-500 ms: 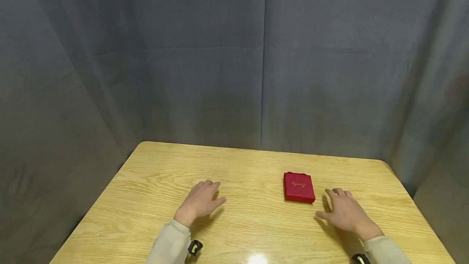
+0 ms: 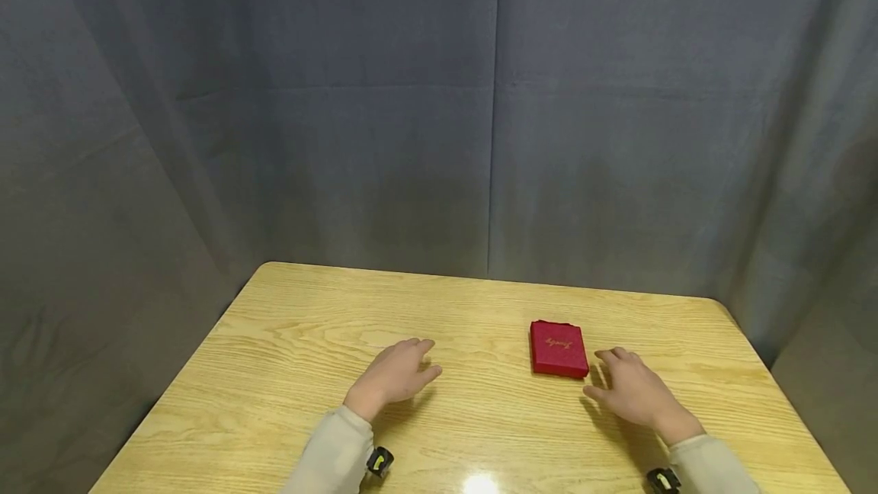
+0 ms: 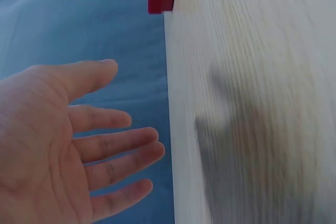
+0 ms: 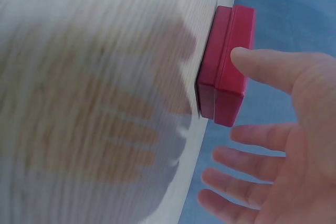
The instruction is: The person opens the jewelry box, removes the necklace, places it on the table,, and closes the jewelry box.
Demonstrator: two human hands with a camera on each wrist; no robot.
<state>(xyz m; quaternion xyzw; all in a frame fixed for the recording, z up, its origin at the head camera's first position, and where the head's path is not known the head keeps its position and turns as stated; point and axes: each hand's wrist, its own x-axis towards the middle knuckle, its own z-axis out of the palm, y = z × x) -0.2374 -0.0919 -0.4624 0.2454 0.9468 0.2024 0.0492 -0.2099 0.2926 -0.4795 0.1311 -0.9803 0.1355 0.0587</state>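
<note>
A small red jewelry box (image 2: 559, 349) with gold lettering on its lid lies on the wooden table, right of the middle. Its lid seam shows on the closed red box (image 4: 226, 66) in the right wrist view. My right hand (image 2: 636, 391) hovers just right of the box, fingers spread and holding nothing. The thumb overlaps the box in the right wrist view. Further left, my left hand (image 2: 392, 376) hangs over the table with fingers extended and nothing in it. A corner of the box shows at the top of the left wrist view.
The light wooden table (image 2: 309, 311) has rounded far corners. Grey-blue curtains (image 2: 370, 136) hang behind it and along both sides. Black wrist devices (image 2: 380, 461) sit at both sleeves, and a bright light reflection shows near the table's front.
My left hand has moved right, toward the box. The right hand has shifted slightly left, closer to the box's right side. The box stays in place.
</note>
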